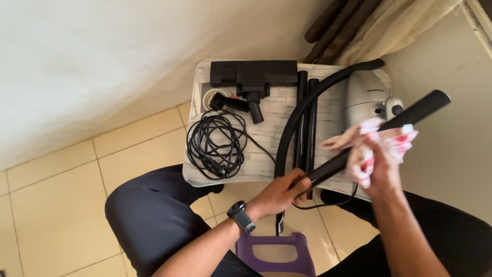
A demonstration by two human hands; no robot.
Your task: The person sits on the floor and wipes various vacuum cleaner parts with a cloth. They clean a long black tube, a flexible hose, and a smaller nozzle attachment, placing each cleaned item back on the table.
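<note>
A small table (266, 169) with a pale patterned top stands on beige floor tiles against a white wall. On it lie a black vacuum floor head (252, 74), a loose coil of black power cord (215, 145), a roll of tape (211, 98) at the left edge, two straight black tubes (306, 123) side by side, a curved black hose (312, 97) and a silver-grey vacuum cleaner body (365, 95) at the right. A purple plastic stool (279, 254) shows between the person's knees, just in front of the table.

The person holds a black extension tube (410, 114) slanted above the table's right side, over the vacuum body. The left hand (281, 194), with a dark wristwatch, has its fingers wrapped tight round the tube's lower end. The right hand (376, 166) presses a pink and white cloth (382, 141) round the tube's middle, fingers curled on the cloth.
</note>
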